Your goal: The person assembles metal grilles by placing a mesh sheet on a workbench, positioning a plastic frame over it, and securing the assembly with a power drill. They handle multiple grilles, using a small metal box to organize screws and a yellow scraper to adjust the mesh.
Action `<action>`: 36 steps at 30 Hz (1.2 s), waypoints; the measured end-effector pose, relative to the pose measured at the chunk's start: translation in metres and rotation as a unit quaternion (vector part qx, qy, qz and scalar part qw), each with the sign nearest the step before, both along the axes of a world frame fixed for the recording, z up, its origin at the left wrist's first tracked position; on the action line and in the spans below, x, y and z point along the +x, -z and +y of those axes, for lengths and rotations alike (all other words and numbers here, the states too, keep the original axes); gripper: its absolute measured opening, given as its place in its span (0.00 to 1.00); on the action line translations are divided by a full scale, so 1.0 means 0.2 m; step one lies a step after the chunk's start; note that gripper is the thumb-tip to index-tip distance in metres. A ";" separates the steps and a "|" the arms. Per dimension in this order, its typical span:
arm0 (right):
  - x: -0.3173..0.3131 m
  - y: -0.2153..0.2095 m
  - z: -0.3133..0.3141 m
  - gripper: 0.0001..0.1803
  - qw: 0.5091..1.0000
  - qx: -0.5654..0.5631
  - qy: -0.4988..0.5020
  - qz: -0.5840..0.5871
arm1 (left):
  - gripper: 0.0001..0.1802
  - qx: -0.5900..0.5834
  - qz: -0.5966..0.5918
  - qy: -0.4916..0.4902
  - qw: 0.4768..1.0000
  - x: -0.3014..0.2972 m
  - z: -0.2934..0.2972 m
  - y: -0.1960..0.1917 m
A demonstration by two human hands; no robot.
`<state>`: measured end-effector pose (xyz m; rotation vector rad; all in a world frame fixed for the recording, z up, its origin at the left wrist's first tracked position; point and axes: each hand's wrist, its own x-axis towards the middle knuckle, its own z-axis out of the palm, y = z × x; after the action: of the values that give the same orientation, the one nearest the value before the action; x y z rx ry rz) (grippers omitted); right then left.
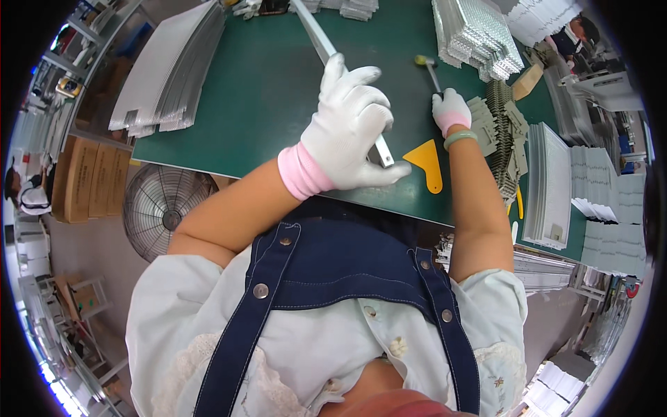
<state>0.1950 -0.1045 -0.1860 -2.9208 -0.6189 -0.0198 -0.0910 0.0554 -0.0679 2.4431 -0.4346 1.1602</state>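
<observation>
My left hand (351,128), in a white glove with a pink cuff, is closed round a long silver metal bar (316,33). The bar slants across the palm, its square hollow-looking end beside the thumb. Farther right my right hand (450,111), gloved the same way, grips the dark handle of a small mallet (427,66). The mallet's yellowish head points away from me, over the green table (257,104). A yellow triangular scraper (429,167) lies between the two hands, near the table's front edge.
Stacked ribbed white panels (167,69) stand at the left end. Silvery textured sheets (479,38) are piled at the far right. Rows of grey-green plastic parts (507,132) lie beside my right forearm, near more white panels (547,184). A caged fan (167,208) stands left below the table.
</observation>
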 end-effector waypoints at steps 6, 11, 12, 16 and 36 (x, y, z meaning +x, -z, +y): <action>-0.33 -0.33 -0.20 0.14 0.946 0.312 -0.076 0.051 | 0.27 0.005 -0.003 0.020 1.000 0.06 0.01 -0.03; -0.72 -0.76 -0.54 0.18 0.920 0.278 -0.273 -0.043 | 0.25 0.019 -0.012 0.051 0.998 0.09 0.00 -0.05; -0.76 -0.83 -0.58 0.19 0.909 0.245 -0.324 -0.090 | 0.25 0.024 -0.012 0.048 0.998 0.09 0.00 -0.05; -0.88 -1.06 -0.60 0.27 0.906 0.133 -0.388 -0.105 | 0.24 0.041 -0.011 0.045 0.998 0.10 0.01 -0.05; -0.92 -1.22 -0.52 0.24 0.863 0.066 -0.475 -0.162 | 0.26 0.022 0.005 0.062 0.998 0.09 -0.01 -0.03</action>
<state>0.0110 -0.2082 0.0575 -2.1770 -1.9297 -0.4138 -0.0732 0.0526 -0.0610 2.4209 -0.6058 1.0981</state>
